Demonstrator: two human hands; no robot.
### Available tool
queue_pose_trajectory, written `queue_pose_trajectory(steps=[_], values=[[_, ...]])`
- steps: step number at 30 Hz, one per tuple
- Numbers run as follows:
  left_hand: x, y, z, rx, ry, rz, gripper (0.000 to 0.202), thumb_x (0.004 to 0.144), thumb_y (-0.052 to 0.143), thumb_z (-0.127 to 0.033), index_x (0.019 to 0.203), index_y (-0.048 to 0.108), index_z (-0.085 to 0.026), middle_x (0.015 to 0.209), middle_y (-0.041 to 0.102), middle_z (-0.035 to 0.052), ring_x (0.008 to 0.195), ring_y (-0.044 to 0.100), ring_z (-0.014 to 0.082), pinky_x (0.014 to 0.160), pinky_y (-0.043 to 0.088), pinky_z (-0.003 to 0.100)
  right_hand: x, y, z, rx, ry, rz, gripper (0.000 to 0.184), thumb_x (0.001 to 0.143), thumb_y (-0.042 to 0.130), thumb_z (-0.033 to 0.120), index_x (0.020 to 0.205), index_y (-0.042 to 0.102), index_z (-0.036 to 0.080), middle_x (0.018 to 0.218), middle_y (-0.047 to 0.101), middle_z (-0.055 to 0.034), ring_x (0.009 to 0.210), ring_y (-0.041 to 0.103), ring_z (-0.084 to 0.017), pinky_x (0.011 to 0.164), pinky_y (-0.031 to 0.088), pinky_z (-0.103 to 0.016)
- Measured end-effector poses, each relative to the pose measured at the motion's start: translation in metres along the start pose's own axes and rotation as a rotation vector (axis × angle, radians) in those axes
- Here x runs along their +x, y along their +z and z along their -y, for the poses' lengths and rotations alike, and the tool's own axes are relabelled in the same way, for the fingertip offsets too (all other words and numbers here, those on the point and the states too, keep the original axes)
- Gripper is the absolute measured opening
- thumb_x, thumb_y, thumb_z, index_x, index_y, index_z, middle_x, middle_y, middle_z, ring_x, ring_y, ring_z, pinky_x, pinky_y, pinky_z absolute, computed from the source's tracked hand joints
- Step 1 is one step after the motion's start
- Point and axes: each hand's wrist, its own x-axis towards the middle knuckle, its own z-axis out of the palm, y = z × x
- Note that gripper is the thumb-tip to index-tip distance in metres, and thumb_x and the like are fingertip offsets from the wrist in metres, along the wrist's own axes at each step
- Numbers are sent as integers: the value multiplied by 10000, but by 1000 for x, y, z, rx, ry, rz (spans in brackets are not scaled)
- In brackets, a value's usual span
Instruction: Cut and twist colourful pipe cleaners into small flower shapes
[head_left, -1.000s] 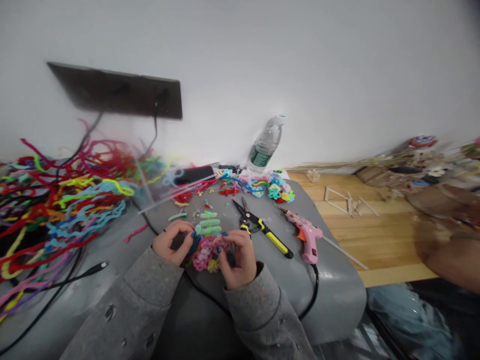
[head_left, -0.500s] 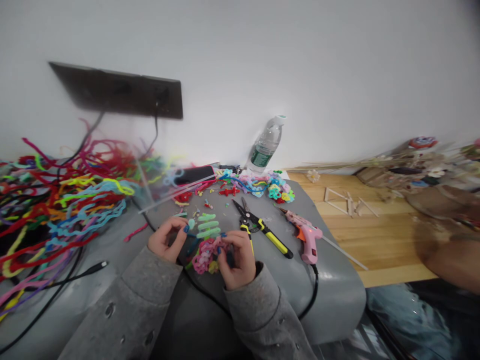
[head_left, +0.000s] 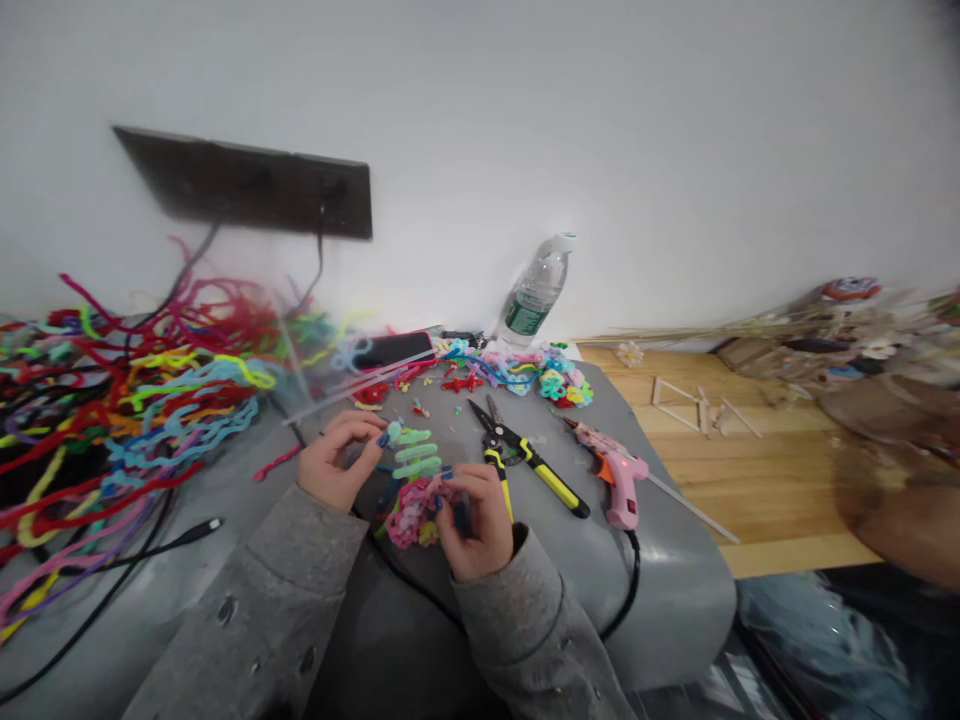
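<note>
My left hand [head_left: 337, 462] is closed in a pinch, with a small mint-green fuzzy pipe cleaner piece [head_left: 394, 430] at its fingertips. That piece is right by the left ends of several short green pipe cleaner strips [head_left: 417, 452], lying in a row on the grey mat. My right hand [head_left: 478, 525] has thumb and forefinger pinched on the edge of a pink pipe cleaner flower cluster [head_left: 409, 512]. Yellow bits show on the cluster's lower side. Just right of this hand lie yellow-and-black pliers [head_left: 536, 465], jaws apart and pointing away.
A pink hot glue gun [head_left: 619, 480] with a lit orange light lies right of the pliers. Tangled pipe cleaners [head_left: 172, 400] and cables cover the left side. A water bottle [head_left: 536, 290] and a phone [head_left: 394, 350] are at the back. Another person's arm [head_left: 892, 500] is at far right.
My left hand has moved slightly right and away from me, bringing the mint piece up to the green strips. My right hand stays on the pink cluster. The view has shifted slightly.
</note>
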Motion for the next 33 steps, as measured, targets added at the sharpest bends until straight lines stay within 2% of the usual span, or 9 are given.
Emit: queue_pose_trajectory(steps=[9,33], values=[[0,1,2,17,15,12,92,778,585,-200,697,624,-183,824,661,63,847,621,207,793,489,378,2,0,4,2,0,-11,340,731,474,-2,983,534,219,861,536,-44,774,545,-175,613,478,-305],[1,1,3,-32,-14,28,95,779,593,-196,694,631,-174,833,654,62,859,620,206,773,488,353,-4,2,-6,60,31,-41,369,713,499,24,1026,531,217,904,531,-64,816,550,-193,641,492,-337]])
